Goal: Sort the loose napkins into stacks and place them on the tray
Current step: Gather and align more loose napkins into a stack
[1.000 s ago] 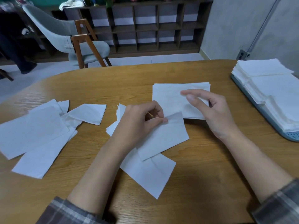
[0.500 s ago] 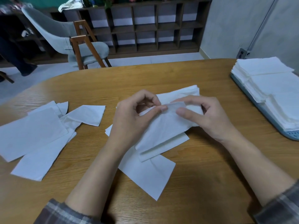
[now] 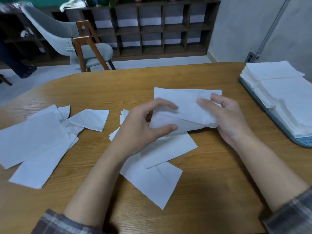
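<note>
Stack (image 3: 183, 115) of napkins is in my two hands, just above the middle of the counter (image 3: 219, 174). My left hand (image 3: 145, 127) pinches one end with curled fingers and thumb. My right hand (image 3: 231, 119) grips the other end. I think I am making the edges even. Next I should add more loose napkins (image 3: 33, 137), or carry it to the tray (image 3: 302, 143) on my right.

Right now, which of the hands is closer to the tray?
Right. The right hand grips the napkin bundle left of the tray; the left hand holds its other end, farther away.
</note>
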`<state>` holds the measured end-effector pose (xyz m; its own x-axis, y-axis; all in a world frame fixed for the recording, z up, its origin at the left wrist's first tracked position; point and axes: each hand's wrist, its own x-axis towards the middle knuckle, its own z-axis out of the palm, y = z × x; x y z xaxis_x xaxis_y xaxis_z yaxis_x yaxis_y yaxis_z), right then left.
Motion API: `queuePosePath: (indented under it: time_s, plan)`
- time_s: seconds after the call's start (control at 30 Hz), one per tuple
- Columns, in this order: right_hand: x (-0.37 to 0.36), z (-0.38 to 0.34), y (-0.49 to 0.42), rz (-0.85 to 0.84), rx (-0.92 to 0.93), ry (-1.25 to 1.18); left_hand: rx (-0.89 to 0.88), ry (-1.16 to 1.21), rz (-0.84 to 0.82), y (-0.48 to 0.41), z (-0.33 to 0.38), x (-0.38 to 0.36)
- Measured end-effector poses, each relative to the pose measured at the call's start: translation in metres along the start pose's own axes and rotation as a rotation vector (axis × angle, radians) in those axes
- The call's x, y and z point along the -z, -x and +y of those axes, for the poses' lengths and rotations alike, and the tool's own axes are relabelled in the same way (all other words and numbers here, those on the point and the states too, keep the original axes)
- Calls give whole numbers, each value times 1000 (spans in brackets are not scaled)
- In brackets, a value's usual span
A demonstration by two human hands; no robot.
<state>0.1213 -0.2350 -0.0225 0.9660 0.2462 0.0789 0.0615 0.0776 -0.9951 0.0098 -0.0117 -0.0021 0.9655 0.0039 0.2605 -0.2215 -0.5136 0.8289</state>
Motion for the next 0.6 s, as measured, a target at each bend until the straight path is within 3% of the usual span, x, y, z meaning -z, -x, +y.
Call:
queuePosePath:
  time_s: [0.13, 0.3, 0.5, 0.6]
  plan:
    - [2, 0, -1, -7, 9, 31, -17, -100, 109, -2, -6, -4]
    - [0, 0, 1, -30, 84, 159, -72, -56, 223, -2, -7, -4]
    - [-1, -1, 1, -38, 126, 259, -165, -176, 258, -1, 0, -4]
    - [-1, -4, 2, -37, 189, 268, -199, -24, 219, 1, 5, -2]
